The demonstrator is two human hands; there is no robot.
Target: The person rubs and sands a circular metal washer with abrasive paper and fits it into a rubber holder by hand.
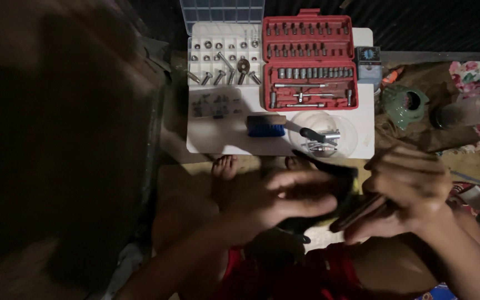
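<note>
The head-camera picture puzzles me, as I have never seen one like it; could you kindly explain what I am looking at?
The camera sits on a person's head and looks down, so you see their own two bare hands and, lower, their feet. The left hand and right hand together hold a dark, blurred object; what it is cannot be made out. Beyond them stands a white table. On it lie an open red socket set, a clear compartment box with bolts and nuts, a blue brush and a clear bowl holding metal parts. To the right is a green item.

Head view, steeply downward, seemingly close
</note>
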